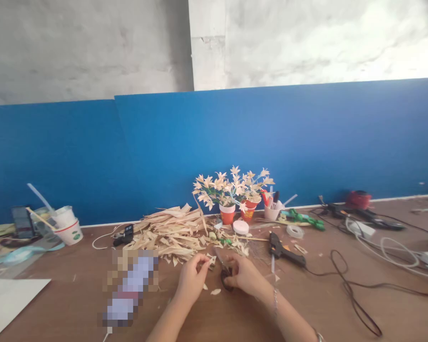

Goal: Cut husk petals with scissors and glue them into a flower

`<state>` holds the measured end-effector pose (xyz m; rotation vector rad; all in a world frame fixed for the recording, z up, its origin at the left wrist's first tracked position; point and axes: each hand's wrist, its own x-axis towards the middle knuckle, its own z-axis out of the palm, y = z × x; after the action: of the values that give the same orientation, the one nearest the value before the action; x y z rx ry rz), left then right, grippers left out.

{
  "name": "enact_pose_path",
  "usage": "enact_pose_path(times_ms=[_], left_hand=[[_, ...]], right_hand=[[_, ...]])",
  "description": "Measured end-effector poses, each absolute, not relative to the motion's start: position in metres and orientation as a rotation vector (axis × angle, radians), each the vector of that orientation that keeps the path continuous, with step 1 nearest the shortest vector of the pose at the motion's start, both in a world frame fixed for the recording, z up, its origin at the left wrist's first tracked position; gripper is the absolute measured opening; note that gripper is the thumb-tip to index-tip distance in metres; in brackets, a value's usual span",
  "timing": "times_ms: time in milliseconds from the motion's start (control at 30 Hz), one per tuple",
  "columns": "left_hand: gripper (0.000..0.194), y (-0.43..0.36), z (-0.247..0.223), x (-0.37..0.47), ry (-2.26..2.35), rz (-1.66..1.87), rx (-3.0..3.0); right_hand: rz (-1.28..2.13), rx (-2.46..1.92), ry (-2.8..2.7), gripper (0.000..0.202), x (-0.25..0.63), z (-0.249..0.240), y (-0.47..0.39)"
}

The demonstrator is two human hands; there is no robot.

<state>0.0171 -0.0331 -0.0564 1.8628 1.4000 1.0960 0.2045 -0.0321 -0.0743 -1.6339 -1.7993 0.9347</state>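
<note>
Though slim, dark-looped metal scissors (227,280)

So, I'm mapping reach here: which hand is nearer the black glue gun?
Right: the right hand, with the scissors, is left of the glue gun, not touching it; the left hand is farther left.

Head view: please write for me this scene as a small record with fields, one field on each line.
left hand: fingers pinch a small pale piece
right hand: holds dark-handled scissors
behind hands: heap of pale strips, round white lid
against blue panel: pale flowers in red-and-white cups
right side: black glue gun, loose dark cable
</note>
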Motion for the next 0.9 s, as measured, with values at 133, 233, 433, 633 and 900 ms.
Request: enact_pose_path(times_ms=[133, 233, 433, 633, 900], left_hand=[[0.018, -0.029, -0.064, 0.016, 1.196, 1.187, 1.651], [0.018, -0.032, -0.062, 0.018, 1.113, 1.166, 1.57], [0.02, -0.035, -0.06, 0.021, 0.935, 1.058, 1.406], [0.019, -0.032, -0.057, 0.011, 1.278, 1.096, 1.72], [0.043, -0.025, -0.079, 0.006, 1.466, 0.92, 2.216]], right_hand=[[0.642, -1.526, -1.834, 0.028, 0.194, -0.065, -0.04], [0.503, -1.221, -1.945, 0.039, 0.185, -0.052, -0.05], [0.374, -1.043, -2.043, 0.016, 0.178, -0.043, -0.058], [0.37, -1.205, -1.893, 0.011, 0.184, -0.053, -0.05], [0.603, -1.283, -1.694, 0.014, 0.183, -0.058, -0.045]])
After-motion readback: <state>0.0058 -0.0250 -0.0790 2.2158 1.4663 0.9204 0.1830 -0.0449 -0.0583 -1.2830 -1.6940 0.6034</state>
